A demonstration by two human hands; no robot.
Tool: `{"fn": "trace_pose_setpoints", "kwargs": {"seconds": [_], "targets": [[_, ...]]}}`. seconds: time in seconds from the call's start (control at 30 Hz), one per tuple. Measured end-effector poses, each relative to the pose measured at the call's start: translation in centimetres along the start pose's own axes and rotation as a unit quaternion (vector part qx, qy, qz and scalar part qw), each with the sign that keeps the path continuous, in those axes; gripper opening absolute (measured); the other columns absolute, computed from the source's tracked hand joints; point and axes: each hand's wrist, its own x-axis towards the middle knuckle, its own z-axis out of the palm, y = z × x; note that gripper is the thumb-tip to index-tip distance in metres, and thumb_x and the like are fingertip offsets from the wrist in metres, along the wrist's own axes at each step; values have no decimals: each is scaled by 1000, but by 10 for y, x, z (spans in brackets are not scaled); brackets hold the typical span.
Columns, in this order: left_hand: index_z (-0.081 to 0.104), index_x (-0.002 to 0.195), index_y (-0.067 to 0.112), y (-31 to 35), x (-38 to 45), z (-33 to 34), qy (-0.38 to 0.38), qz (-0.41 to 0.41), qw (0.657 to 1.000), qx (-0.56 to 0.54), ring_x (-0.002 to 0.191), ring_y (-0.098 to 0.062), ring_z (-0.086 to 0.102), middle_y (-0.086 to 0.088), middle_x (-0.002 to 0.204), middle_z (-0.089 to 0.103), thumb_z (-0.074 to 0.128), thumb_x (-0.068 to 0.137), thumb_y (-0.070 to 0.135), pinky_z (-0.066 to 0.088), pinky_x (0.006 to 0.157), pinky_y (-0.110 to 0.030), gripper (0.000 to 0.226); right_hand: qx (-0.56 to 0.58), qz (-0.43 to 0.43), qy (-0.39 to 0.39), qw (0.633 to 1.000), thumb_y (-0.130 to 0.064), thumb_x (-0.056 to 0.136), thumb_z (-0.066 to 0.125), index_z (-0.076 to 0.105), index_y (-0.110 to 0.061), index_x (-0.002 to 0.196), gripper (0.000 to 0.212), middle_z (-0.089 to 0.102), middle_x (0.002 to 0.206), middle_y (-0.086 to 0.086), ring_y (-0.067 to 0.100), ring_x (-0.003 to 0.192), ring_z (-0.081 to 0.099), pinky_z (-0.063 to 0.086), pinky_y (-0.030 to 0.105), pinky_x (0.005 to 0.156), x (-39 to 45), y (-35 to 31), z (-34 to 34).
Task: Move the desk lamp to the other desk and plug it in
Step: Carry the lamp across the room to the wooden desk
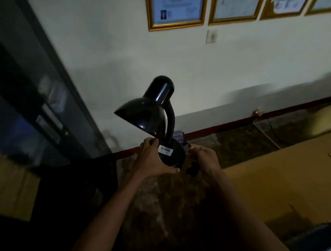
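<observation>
Head view, dim room: at far left stands a dark glass-fronted cabinet point(38, 114). Next, the left hand point(152, 159) has its grip closed around the round base of the black desk lamp point(155, 114), thumb under the edge, lifting it in the air above the floor, shade tilted left. Just right, the right hand point(205, 157) is curled around something dark, perhaps the plug; unclear. Further right lies a yellowish worktop point(275, 177), with framed certificates point(175, 10) on the wall above.
</observation>
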Motion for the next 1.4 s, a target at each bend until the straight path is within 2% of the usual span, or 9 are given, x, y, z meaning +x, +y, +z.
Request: {"fn": "trace_pose_setpoints", "kwargs": {"seconds": [0.17, 0.3, 0.4, 0.57, 0.73, 0.9, 1.2, 1.3, 1.4], "targets": [[24, 142, 29, 14, 117, -6, -38, 46, 998, 5, 135, -23, 29, 2, 145, 26, 80, 39, 76, 32, 100, -30, 127, 61, -3, 62, 996, -10, 102, 51, 75, -11, 106, 24, 74, 91, 9, 15, 80, 71, 61, 26, 59, 79, -33, 2], [24, 139, 31, 34, 198, 7, -44, 98, 994, 8, 131, -22, 33, 2, 142, 29, 78, 42, 78, 27, 94, -26, 120, 74, -5, 122, 990, -10, 104, 49, 73, -11, 110, 24, 72, 104, 6, 18, 93, 71, 61, 32, 76, 145, -53, -8], [36, 137, 29, 54, 258, 22, -47, 149, 987, 32, 122, -24, 42, -3, 133, 39, 77, 42, 77, 43, 100, -33, 114, 76, -24, 152, 985, -9, 104, 49, 71, -6, 118, 27, 72, 108, 9, 23, 99, 71, 60, 39, 87, 198, -65, -27], [44, 135, 23, 104, 354, 45, -76, 208, 972, 77, 118, -23, 44, -4, 128, 47, 76, 44, 76, 45, 99, -40, 110, 75, -26, 208, 975, -11, 104, 48, 72, -8, 113, 26, 72, 103, 5, 18, 94, 71, 61, 36, 82, 276, -88, -74], [32, 144, 18, 170, 432, 78, -135, 237, 960, 62, 126, -26, 41, -9, 138, 41, 82, 53, 68, 43, 105, -42, 116, 102, -33, 283, 953, -15, 104, 51, 74, -15, 113, 25, 75, 100, 2, 15, 89, 74, 64, 33, 77, 331, -112, -133], [30, 148, 15, 242, 489, 118, -161, 299, 938, 67, 127, -27, 44, -10, 139, 43, 82, 58, 67, 41, 102, -37, 117, 95, -29, 371, 923, -18, 103, 55, 74, -16, 118, 25, 75, 108, 1, 16, 99, 72, 61, 42, 89, 370, -126, -199], [38, 136, 25, 359, 591, 216, -238, 412, 877, 63, 118, -25, 48, -5, 132, 41, 79, 44, 77, 51, 95, -41, 114, 70, -34, 505, 860, -21, 102, 57, 71, -36, 96, 22, 73, 89, -14, -1, 84, 70, 57, 19, 71, 414, -139, -316], [36, 138, 26, 403, 628, 249, -264, 439, 857, 50, 121, -25, 47, -4, 134, 42, 76, 42, 82, 50, 97, -43, 118, 99, -16, 543, 834, -20, 102, 56, 72, -21, 116, 21, 76, 101, -6, 7, 94, 72, 60, 32, 87, 429, -151, -360], [30, 143, 31, 448, 661, 276, -279, 462, 841, 46, 129, -28, 43, -5, 142, 40, 73, 41, 86, 47, 101, -44, 124, 148, -16, 573, 806, -20, 102, 58, 67, -13, 125, 26, 77, 101, -1, 11, 93, 74, 60, 36, 89, 444, -161, -403]]}}
